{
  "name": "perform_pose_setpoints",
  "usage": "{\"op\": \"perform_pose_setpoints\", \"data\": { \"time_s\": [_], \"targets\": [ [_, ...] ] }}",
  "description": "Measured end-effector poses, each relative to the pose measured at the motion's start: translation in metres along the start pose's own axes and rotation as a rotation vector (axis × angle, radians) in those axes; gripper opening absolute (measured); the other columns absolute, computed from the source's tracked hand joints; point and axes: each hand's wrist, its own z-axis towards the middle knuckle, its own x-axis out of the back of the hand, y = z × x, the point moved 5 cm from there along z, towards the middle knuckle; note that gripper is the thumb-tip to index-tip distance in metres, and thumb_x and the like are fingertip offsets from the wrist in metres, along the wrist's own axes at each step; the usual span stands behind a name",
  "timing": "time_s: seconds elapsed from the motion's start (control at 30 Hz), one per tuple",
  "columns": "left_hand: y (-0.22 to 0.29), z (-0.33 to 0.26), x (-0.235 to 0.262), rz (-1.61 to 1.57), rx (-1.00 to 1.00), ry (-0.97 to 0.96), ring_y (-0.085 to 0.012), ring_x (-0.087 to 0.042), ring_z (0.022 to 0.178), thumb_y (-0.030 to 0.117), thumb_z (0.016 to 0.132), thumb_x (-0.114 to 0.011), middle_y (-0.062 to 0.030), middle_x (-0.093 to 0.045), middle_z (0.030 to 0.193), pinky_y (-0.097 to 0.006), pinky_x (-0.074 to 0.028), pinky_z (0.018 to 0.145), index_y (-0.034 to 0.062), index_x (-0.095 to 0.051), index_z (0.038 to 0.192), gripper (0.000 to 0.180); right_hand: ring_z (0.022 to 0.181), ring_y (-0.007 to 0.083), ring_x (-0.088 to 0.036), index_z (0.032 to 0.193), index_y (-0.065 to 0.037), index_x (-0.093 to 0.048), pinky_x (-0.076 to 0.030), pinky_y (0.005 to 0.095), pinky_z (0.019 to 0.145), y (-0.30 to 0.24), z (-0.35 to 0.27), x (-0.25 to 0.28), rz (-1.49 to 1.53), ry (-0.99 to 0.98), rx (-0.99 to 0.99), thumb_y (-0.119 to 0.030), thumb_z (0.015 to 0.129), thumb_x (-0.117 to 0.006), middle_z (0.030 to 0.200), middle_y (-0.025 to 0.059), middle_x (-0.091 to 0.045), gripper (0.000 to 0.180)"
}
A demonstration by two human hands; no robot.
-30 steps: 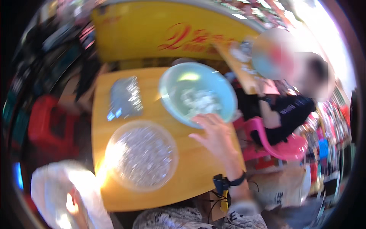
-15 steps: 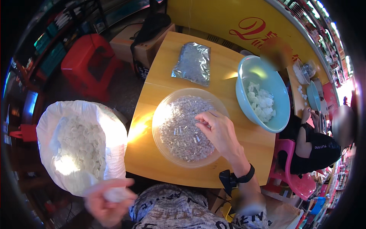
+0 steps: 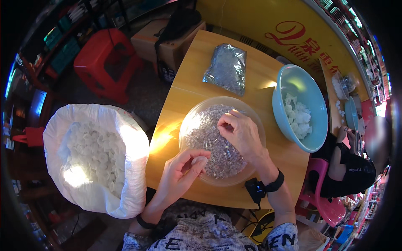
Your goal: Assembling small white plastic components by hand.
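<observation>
A clear round tub (image 3: 182, 138) full of short transparent tubes (image 3: 213, 142) stands on the wooden table. Over its near left side my left hand (image 3: 181, 173) is closed, thumb against the fingers, with a small whitish plastic piece (image 3: 201, 162) at the fingertips, mostly covered. My right hand (image 3: 243, 131) hovers above the tubes in a pinch; what lies between its fingertips is too small to make out. To the left, a white sack (image 3: 136, 167) holds many small white translucent plastic pieces (image 3: 98, 157). Similar white pieces (image 3: 298, 117) lie in the light blue basin (image 3: 280, 129) on the right.
A silvery plastic bag (image 3: 226, 69) lies at the table's (image 3: 184, 79) far side. Left of it are a red stool (image 3: 102, 62) and a cardboard box (image 3: 146, 44). Another person (image 3: 347, 167) sits at the right near a pink chair (image 3: 320, 188).
My left hand has moved up and right from beside the sack to the tub, bringing the whitish piece. My right hand remains pinched above the tubes. The view has shifted slightly.
</observation>
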Motion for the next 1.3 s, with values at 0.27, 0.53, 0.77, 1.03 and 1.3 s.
{"op": "perform_pose_setpoints", "data": {
  "time_s": [0.27, 0.53, 0.77, 1.03, 1.3],
  "targets": [
    [-0.002, 0.011, 0.001, -0.099, 0.018, 0.051, -0.0038, -0.055, 0.07, 0.011, 0.092, -0.055, 0.0, -0.059, 0.08, -0.019, -0.046, 0.064, 0.0014, -0.06, 0.106, 0.018, 0.072, 0.01, -0.061, 0.085, -0.005, -0.059, -0.051, 0.0245, 0.057, 0.003, -0.009, 0.02, 0.59, -0.012, -0.172, -0.008, 0.083, -0.063, 0.085, 0.0033, -0.064, 0.005],
    [-0.008, 0.019, -0.006, -0.147, -0.004, 0.004, -0.0045, -0.055, 0.072, 0.011, 0.091, -0.056, 0.0, -0.059, 0.082, -0.019, -0.047, 0.065, 0.0018, -0.059, 0.108, 0.019, 0.077, 0.0107, -0.062, 0.096, -0.003, -0.052, -0.055, 0.0243, 0.064, -0.019, -0.043, 0.007, 1.092, -0.201, -0.417, -0.007, 0.088, -0.06, 0.086, 0.0055, -0.062, 0.012],
    [-0.008, 0.016, -0.007, -0.223, 0.021, 0.015, -0.0048, -0.056, 0.075, 0.007, 0.088, -0.061, -0.0008, -0.059, 0.091, -0.019, -0.047, 0.064, 0.0025, -0.062, 0.103, 0.016, 0.074, 0.0097, -0.062, 0.094, -0.002, -0.051, -0.054, 0.0224, 0.065, -0.025, -0.053, -0.001, 1.068, -0.136, -0.359, -0.003, 0.085, -0.063, 0.085, 0.0044, -0.061, 0.015],
    [-0.005, 0.013, 0.0, -0.107, -0.106, 0.067, -0.0038, -0.055, 0.072, 0.007, 0.086, -0.064, -0.0008, -0.059, 0.096, -0.017, -0.045, 0.06, 0.0025, -0.063, 0.098, 0.013, 0.072, 0.0095, -0.062, 0.094, -0.001, -0.052, -0.054, 0.0217, 0.063, -0.029, -0.051, -0.007, 1.156, -0.191, -0.412, -0.004, 0.085, -0.064, 0.082, 0.0053, -0.061, 0.015],
    [-0.01, 0.015, 0.007, -0.321, 0.035, 0.153, -0.0033, -0.052, 0.062, 0.013, 0.089, -0.062, 0.002, -0.058, 0.07, -0.016, -0.039, 0.053, 0.0032, -0.06, 0.092, 0.011, 0.074, 0.0104, -0.063, 0.1, -0.001, -0.058, -0.054, 0.0233, 0.07, -0.039, -0.054, -0.018, 1.196, -0.063, -0.335, -0.006, 0.086, -0.064, 0.086, 0.0052, -0.064, 0.016]
  ]
}}
